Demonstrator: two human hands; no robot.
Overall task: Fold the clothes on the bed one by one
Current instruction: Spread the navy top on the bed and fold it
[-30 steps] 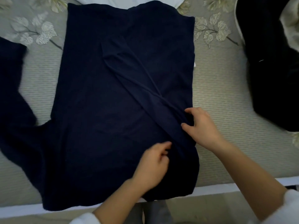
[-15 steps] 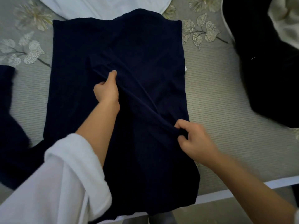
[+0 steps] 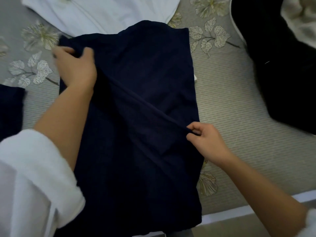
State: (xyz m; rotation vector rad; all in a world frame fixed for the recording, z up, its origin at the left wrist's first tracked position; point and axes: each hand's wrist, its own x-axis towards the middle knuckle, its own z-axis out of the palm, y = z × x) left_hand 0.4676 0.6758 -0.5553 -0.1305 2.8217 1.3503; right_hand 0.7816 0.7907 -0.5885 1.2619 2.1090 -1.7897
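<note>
Lying across the middle of the frame: one navy garment (image 3: 140,127), spread flat on the bed (image 3: 239,117) and running from the upper centre down to the lower edge.
Navy pieces counted: two in sight, the main panel and a separate dark navy patch (image 3: 10,108) showing at the left edge; whether that patch is joined to the main garment cannot be told.
Other clothes counted: one white garment (image 3: 106,14) lying at the top of the frame, its lower edge touching the navy garment's top; one black garment (image 3: 282,65) sitting at the upper right, well apart from the navy one, with a pale cloth (image 3: 301,23) showing on it in the corner.
Bed cover: grey with pale leaf and flower prints, showing bare on both sides of the navy garment.
Hands counted: two, both bare.
Left hand (image 3: 75,69): reaching up to the upper left corner of the navy garment, fingers curled and closing around the fabric edge there; the forearm is crossing diagonally over the cloth, with a rolled white sleeve (image 3: 34,177) filling the lower left.
Right hand (image 3: 206,142): sitting right of centre at the garment's right edge, thumb and fingertips pinching a ridge of fabric.
Fold line: a raised crease is running diagonally from near the left hand down to the right hand's pinch.
</note>
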